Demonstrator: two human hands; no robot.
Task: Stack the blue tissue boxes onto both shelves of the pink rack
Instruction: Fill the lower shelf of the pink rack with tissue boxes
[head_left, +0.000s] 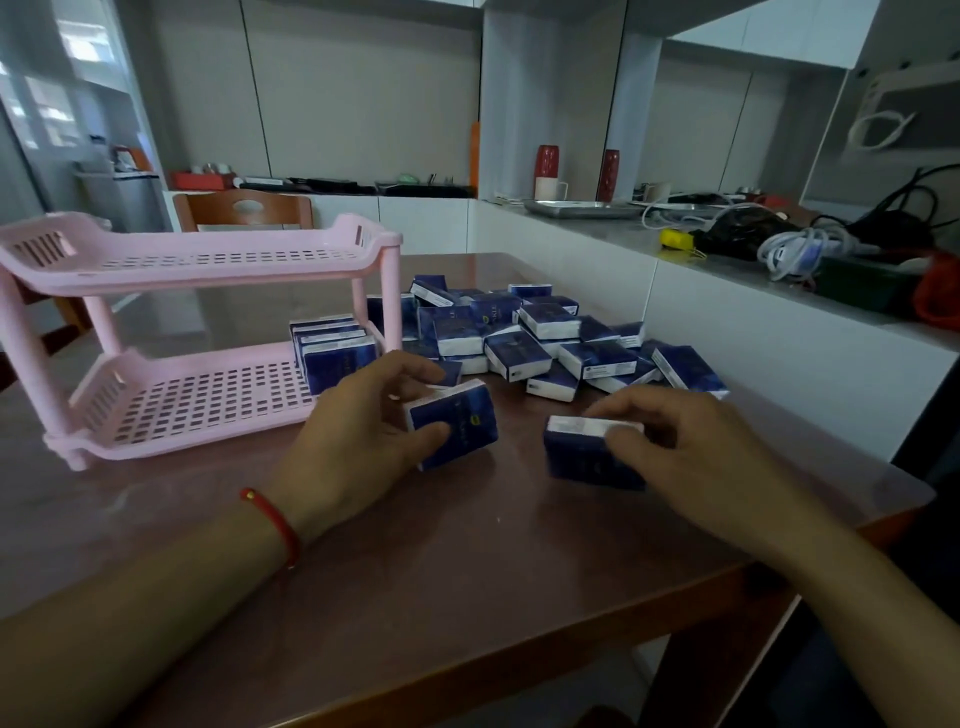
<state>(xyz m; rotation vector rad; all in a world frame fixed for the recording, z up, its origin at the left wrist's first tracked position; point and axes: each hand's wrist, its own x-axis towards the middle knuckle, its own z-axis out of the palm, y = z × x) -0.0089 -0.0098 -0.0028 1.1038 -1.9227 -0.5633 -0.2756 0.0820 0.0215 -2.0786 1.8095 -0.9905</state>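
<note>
Left hand: I am seeing it gripping a box, thumb lying across the blue front face, the other fingers curled over the far top edge; a red cord is circling the wrist.
Left box: it is tilting, white end strip facing up and left, deep blue face with a small yellow-green mark just past my thumb tip.
Right hand: it is closing over a second box, thumb pressing on the white top strip, the other fingers wrapping the far side; I cannot tell how firmly they are pinching.
Right box: it is sitting on the table, dark blue front facing me, white band along the top under the thumb.
Pile: loose blue-and-white boxes are lying jumbled just beyond both sets of fingertips, some flat, some on edge.
Rack: pink, slotted, two shelves, standing to the left of my left fingers.
Lower shelf: a row of boxes is standing on edge at its right end, just beyond the left knuckles.
Upper shelf: I am seeing only pink slats there.
</note>
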